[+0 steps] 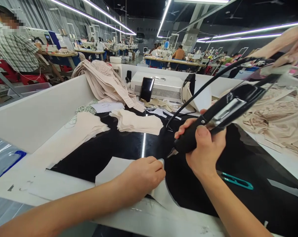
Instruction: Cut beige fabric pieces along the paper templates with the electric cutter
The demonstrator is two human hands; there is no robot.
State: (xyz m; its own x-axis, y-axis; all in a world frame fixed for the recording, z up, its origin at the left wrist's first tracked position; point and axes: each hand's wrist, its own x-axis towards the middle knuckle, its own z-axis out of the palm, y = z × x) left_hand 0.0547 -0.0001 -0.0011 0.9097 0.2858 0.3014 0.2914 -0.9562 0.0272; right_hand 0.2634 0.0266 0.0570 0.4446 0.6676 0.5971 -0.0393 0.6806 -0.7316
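My right hand (208,151) is wrapped round a black and silver corded electric tool (220,112), whose pointed metal tip aims down and left. The tip is just above the black table surface, a little apart from my left hand. My left hand (146,172) is closed, with its fingers pinched at the edge of a white pattern piece (113,171) lying near the front edge. Part of that piece is under my hand and forearm. Teal thread snips (237,181) lie on the black mat (200,194), right of my right wrist.
Stacks of cut cream fabric (139,122) lie ahead, with more (86,125) at left. Behind stand a phone (147,89) and a vented grey box (161,84). Cream fabric strips (274,115) heap at right. Another person's hand (293,46) reaches in at upper right. A low white wall (40,118) borders the left.
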